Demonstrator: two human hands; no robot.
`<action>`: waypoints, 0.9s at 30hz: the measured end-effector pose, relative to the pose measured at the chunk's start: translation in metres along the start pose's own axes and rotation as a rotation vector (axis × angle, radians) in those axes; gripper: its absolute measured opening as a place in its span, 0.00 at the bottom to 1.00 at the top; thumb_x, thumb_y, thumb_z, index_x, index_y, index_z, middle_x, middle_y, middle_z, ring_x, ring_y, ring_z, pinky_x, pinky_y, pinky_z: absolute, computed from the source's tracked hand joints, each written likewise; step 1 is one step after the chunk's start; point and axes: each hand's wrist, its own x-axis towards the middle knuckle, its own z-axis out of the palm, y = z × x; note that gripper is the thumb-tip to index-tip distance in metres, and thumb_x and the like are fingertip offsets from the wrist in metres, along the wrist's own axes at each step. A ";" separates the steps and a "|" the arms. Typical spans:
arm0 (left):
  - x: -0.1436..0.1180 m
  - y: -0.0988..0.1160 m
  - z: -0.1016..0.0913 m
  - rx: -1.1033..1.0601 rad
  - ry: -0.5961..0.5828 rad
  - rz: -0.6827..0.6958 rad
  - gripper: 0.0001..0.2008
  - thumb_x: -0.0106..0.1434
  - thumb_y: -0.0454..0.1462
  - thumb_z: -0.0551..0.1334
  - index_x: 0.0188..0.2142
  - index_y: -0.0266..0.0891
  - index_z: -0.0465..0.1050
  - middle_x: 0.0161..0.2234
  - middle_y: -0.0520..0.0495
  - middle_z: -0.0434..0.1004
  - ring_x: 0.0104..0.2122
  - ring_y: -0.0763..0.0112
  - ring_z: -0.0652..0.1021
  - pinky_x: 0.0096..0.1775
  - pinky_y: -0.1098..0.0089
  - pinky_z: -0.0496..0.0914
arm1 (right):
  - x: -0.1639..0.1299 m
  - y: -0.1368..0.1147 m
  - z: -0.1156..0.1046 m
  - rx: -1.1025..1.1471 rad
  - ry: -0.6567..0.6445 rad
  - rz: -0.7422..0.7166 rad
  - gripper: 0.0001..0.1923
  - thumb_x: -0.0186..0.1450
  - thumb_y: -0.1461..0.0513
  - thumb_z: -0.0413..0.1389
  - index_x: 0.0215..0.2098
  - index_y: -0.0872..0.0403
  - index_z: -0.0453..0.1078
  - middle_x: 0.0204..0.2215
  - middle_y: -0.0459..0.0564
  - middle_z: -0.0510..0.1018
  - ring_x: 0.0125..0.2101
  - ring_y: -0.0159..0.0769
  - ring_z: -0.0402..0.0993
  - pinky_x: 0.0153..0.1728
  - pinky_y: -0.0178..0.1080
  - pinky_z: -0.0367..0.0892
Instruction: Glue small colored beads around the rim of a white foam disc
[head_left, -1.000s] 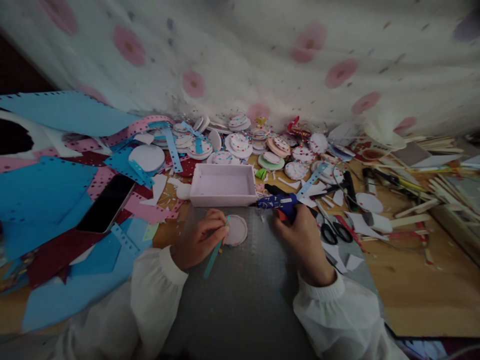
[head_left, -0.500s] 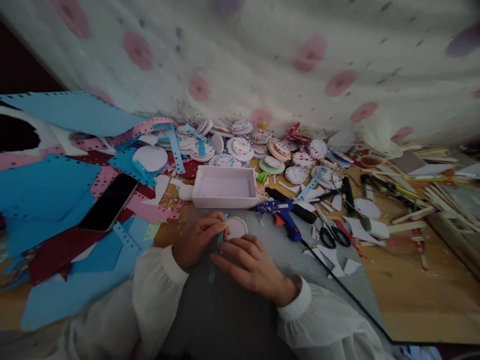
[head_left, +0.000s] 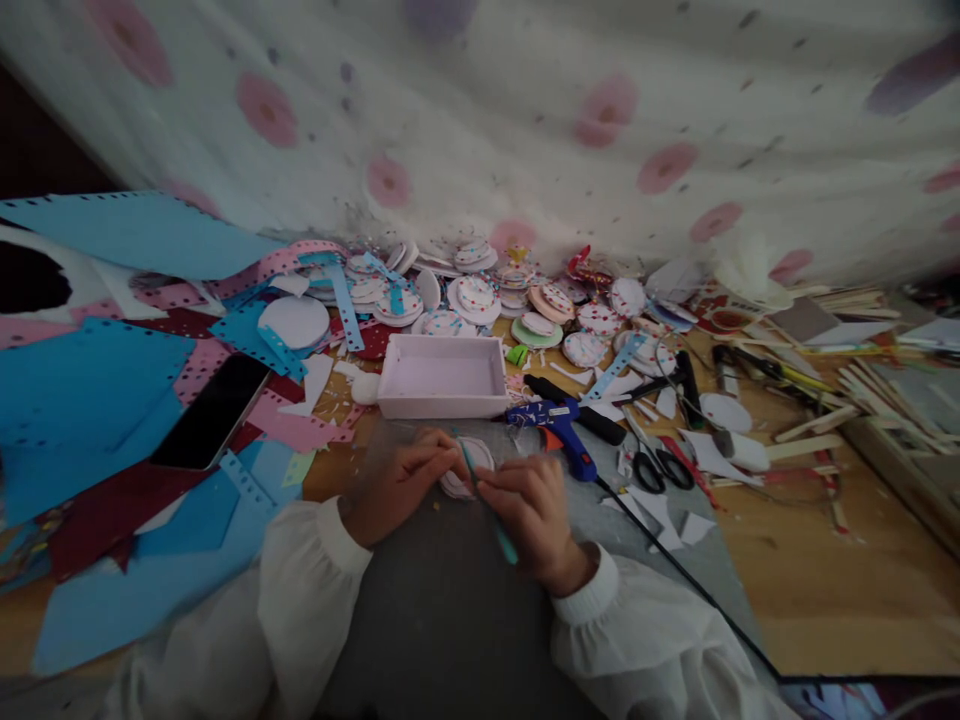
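pinching teal strip (head_left: 487, 505) now, right hand (head_left: 534, 518); left hand (head_left: 396, 487) keeps gripping disc (head_left: 466, 468).

A white cloth (head_left: 525, 120) dotted with pink circles hangs behind a wooden desk (head_left: 825, 560) strewn with blue foam sheets (head_left: 82, 390), pink perforated strips (head_left: 292, 258), a pale pink tray (head_left: 442, 378), a blue glue gun (head_left: 559, 425) and black-handled scissors (head_left: 660, 468).

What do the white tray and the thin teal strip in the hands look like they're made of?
White tray: probably foam or plastic; matte, thick plain walls. Teal strip: likely craft foam or card, flat and matte like the blue sheets. Neither is certain.
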 end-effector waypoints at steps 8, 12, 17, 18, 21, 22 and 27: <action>0.001 -0.007 -0.004 0.123 -0.018 0.248 0.05 0.64 0.35 0.60 0.36 0.39 0.76 0.38 0.44 0.74 0.43 0.65 0.72 0.49 0.62 0.66 | 0.016 0.036 -0.023 0.284 0.321 0.775 0.07 0.60 0.62 0.60 0.30 0.52 0.65 0.25 0.43 0.69 0.27 0.32 0.68 0.30 0.37 0.65; 0.004 -0.008 -0.008 0.314 -0.128 0.296 0.13 0.58 0.37 0.67 0.43 0.40 0.75 0.42 0.42 0.74 0.47 0.61 0.70 0.51 0.58 0.65 | 0.015 0.044 -0.028 0.360 0.082 0.866 0.08 0.59 0.60 0.60 0.29 0.52 0.64 0.24 0.43 0.68 0.25 0.32 0.66 0.27 0.36 0.62; 0.005 -0.017 -0.010 0.378 -0.202 0.197 0.16 0.58 0.37 0.66 0.47 0.41 0.73 0.47 0.42 0.72 0.51 0.60 0.70 0.54 0.58 0.64 | 0.010 0.033 -0.024 0.390 -0.182 0.858 0.08 0.60 0.60 0.58 0.28 0.52 0.62 0.22 0.41 0.65 0.22 0.30 0.61 0.23 0.34 0.57; 0.005 -0.019 -0.010 0.373 -0.199 0.179 0.15 0.59 0.37 0.66 0.47 0.41 0.73 0.48 0.43 0.72 0.51 0.60 0.70 0.54 0.57 0.64 | 0.010 0.031 -0.024 0.394 -0.227 0.853 0.09 0.60 0.60 0.58 0.28 0.52 0.61 0.21 0.41 0.64 0.21 0.30 0.60 0.22 0.34 0.56; 0.005 -0.022 -0.008 0.359 -0.190 0.144 0.15 0.59 0.38 0.66 0.46 0.42 0.73 0.47 0.43 0.72 0.51 0.59 0.70 0.54 0.57 0.64 | 0.009 0.027 -0.021 0.396 -0.330 0.834 0.10 0.61 0.60 0.58 0.27 0.51 0.60 0.20 0.40 0.63 0.21 0.29 0.59 0.22 0.34 0.56; 0.005 -0.022 -0.008 0.358 -0.188 0.136 0.15 0.59 0.39 0.66 0.46 0.42 0.74 0.47 0.43 0.72 0.51 0.58 0.70 0.54 0.56 0.64 | 0.008 0.027 -0.021 0.391 -0.349 0.831 0.10 0.61 0.61 0.57 0.27 0.51 0.59 0.20 0.40 0.63 0.21 0.29 0.60 0.22 0.34 0.56; 0.006 -0.019 -0.007 0.371 -0.189 0.118 0.16 0.59 0.39 0.66 0.47 0.43 0.73 0.47 0.43 0.72 0.51 0.58 0.70 0.54 0.56 0.64 | 0.005 0.029 -0.018 0.357 -0.363 0.802 0.09 0.61 0.62 0.57 0.28 0.51 0.60 0.21 0.41 0.65 0.22 0.30 0.62 0.23 0.34 0.58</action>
